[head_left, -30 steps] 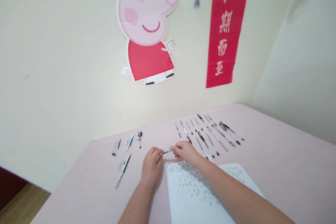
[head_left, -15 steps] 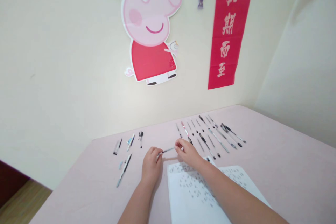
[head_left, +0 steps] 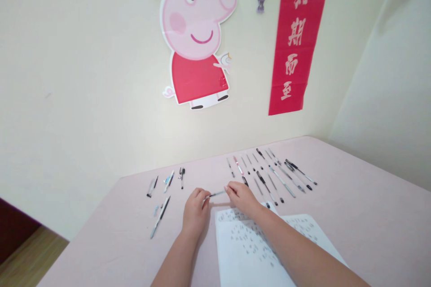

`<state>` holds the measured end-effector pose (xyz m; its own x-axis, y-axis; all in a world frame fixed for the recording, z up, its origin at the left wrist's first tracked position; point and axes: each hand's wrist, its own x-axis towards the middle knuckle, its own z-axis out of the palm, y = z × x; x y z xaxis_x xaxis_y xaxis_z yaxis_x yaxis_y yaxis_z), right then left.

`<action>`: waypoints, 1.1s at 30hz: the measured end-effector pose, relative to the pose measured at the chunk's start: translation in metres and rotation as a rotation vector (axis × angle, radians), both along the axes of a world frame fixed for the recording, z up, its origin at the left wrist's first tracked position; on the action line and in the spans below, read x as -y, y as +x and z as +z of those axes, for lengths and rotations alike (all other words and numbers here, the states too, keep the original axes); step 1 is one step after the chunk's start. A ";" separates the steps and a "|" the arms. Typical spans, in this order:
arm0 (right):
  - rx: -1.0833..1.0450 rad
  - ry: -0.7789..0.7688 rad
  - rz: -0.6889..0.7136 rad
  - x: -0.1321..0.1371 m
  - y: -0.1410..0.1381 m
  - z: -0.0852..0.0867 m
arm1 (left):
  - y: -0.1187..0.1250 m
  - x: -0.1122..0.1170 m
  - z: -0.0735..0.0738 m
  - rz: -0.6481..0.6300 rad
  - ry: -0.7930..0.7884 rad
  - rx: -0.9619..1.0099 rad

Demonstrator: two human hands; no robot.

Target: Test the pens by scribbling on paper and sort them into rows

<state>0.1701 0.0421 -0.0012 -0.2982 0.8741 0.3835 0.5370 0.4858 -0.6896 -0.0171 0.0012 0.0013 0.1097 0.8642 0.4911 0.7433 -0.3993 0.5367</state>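
Observation:
Above the table, a slim pen [head_left: 216,194] spans the gap between my two hands. It is dark towards the left and pale towards the right; whether it is a whole pen or only a part of one, I cannot tell. My left hand [head_left: 195,211] pinches its dark end between thumb and fingers. At the pale end, the closed fingertips of my right hand [head_left: 240,195] hold it, and they hide its tip. Below my right forearm lie handwritten paper sheets [head_left: 235,255]. A black-capped pen [head_left: 245,181] lies just behind my right hand.
Several pens and thin refills [head_left: 283,181] lie in slanted rows at the right back of the pink table [head_left: 111,242]. At the left are a white-and-black pen [head_left: 160,217] and several pen parts [head_left: 182,177]. Behind stands a wall with a pig cutout [head_left: 198,78] and a red banner [head_left: 292,54].
The view has shifted slightly. Both hands keep their hold on the pen, and the right fingers look a little more closed at its pale end.

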 end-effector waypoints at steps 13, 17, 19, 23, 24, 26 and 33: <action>-0.002 0.015 0.025 0.001 0.001 0.000 | 0.000 0.000 -0.002 0.001 -0.020 0.013; 0.021 0.020 0.013 -0.001 0.000 -0.002 | 0.000 0.000 -0.001 -0.015 -0.019 0.009; 0.022 0.006 0.008 0.000 0.000 -0.001 | 0.000 0.000 -0.001 -0.018 -0.019 0.009; 0.003 -0.018 0.004 0.002 0.001 0.002 | 0.000 0.000 -0.002 -0.013 -0.021 0.012; -0.010 -0.017 0.008 0.003 0.001 0.003 | 0.000 0.000 -0.002 -0.011 -0.019 0.014; -0.036 -0.011 0.022 0.004 0.002 0.005 | 0.000 0.000 -0.003 -0.004 -0.012 0.019; -0.018 0.005 0.032 0.003 0.001 0.005 | 0.000 -0.001 -0.003 -0.007 0.013 0.002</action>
<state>0.1711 0.0389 0.0035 -0.3188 0.8623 0.3934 0.5091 0.5059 -0.6963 -0.0172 0.0018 -0.0012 0.1146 0.8570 0.5024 0.7396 -0.4113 0.5328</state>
